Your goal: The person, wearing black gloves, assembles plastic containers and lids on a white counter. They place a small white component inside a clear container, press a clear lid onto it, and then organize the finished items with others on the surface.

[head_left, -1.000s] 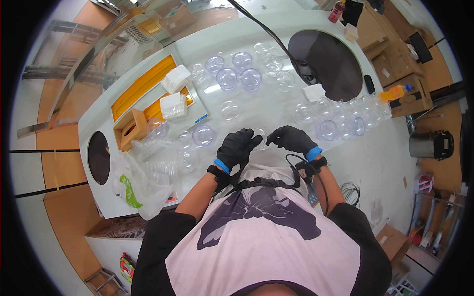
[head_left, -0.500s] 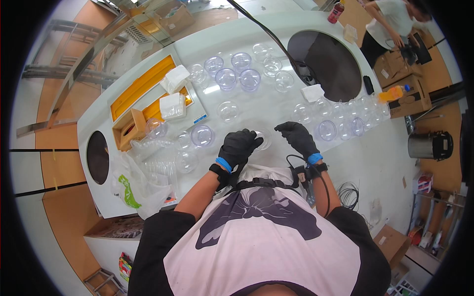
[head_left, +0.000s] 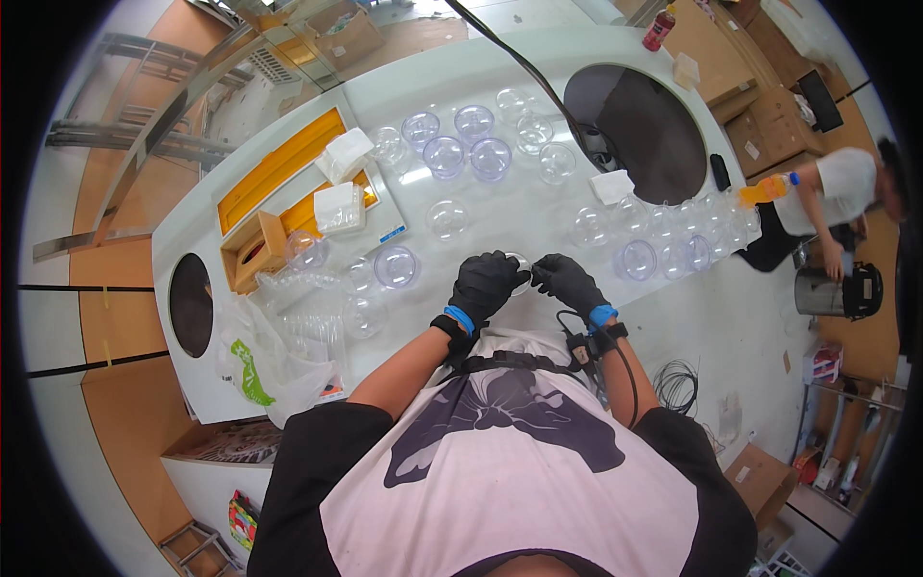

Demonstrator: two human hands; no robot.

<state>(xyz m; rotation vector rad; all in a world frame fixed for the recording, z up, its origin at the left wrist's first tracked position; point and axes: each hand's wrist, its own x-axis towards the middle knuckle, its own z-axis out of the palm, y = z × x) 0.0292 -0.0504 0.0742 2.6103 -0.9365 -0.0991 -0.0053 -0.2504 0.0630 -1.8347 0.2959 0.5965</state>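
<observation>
At the table's near edge, my black-gloved left hand [head_left: 487,288] curls its fingers round the left side of a clear round plastic piece [head_left: 520,273]. My right hand [head_left: 569,285], also gloved in black, has its fingers pinched together at the piece's right edge. The gloves partly cover the piece, so I cannot tell whether it is a cup or a lid. Just beyond my hands lies another clear round piece [head_left: 448,220]. A purple-tinted round container [head_left: 395,266] stands left of my left hand, and a similar purple-tinted container [head_left: 637,260] is right of my right hand.
Several clear and purplish containers [head_left: 443,157] stand farther back. White tissue packs [head_left: 339,209] lie beside a cardboard box [head_left: 254,252]. The table has a large dark round opening [head_left: 654,135]. A plastic bag [head_left: 269,370] lies at left. Another person [head_left: 836,197] bends at right, near a metal pot [head_left: 832,290].
My right hand has moved left and closed in on the clear round piece. My left hand has shifted slightly right. The other person has come nearer along the right side.
</observation>
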